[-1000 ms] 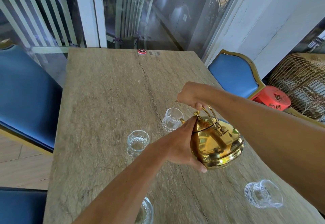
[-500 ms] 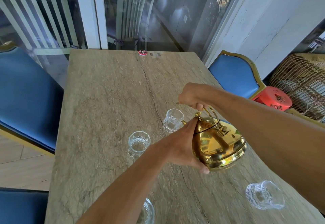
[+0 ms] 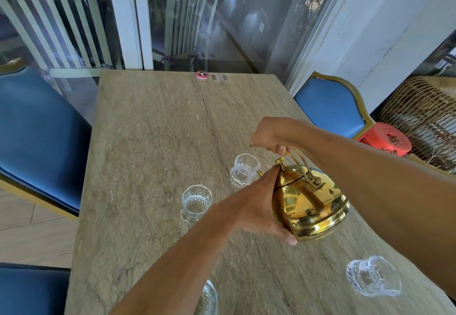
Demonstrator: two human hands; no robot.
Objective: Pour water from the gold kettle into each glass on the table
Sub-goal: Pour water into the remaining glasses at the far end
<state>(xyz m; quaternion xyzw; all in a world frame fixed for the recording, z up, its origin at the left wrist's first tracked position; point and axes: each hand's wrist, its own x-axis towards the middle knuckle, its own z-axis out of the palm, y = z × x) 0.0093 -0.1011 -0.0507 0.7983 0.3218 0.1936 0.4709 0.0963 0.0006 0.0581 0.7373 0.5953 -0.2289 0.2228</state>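
Observation:
The gold kettle (image 3: 313, 206) hangs tilted over the stone table (image 3: 153, 146), its spout at the rim of the far glass (image 3: 244, 170). My right hand (image 3: 270, 136) grips the kettle's handle from above. My left hand (image 3: 259, 206) presses on the kettle's side, fingers up by the lid knob. A second glass (image 3: 196, 201) stands left of the kettle and holds some water. A third glass (image 3: 373, 279) sits near the right front edge. Part of another glass (image 3: 209, 300) shows under my left forearm.
Blue cushioned chairs stand at the left (image 3: 37, 129), front left (image 3: 29, 290) and far right (image 3: 330, 109). A red round button (image 3: 201, 75) lies at the table's far edge. A red stool (image 3: 387, 139) and wicker chair (image 3: 424, 109) are at the right.
The kettle has shifted slightly right and stays tilted at the far glass. Both hands keep their hold.

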